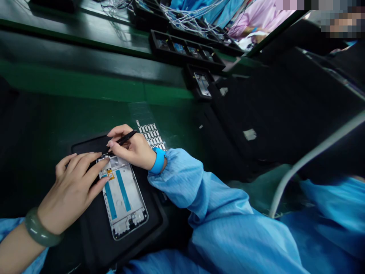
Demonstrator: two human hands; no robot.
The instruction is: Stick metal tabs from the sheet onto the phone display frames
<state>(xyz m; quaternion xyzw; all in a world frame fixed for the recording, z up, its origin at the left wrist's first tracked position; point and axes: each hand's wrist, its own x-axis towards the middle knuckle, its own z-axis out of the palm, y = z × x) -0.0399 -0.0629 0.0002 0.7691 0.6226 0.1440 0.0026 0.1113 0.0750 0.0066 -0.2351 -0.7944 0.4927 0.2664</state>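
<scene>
An opened phone frame lies on a black tray, its silvery inside facing up with two blue strips and a small orange flex cable. My left hand rests with spread fingers over the frame's upper left edge. In my right hand is a slim black pen-like tool, pinched between thumb and fingers. Its tip points down at the top end of the frame, where the fingers partly hide the contact. Just beyond my right hand lies a clear sheet of small white-and-black stickers.
A black compartment box with small parts stands at the back, near white cables. Another phone frame sits in a small black tray. Dark stacked trays and a pale curved tube are to the right. People sit across the bench.
</scene>
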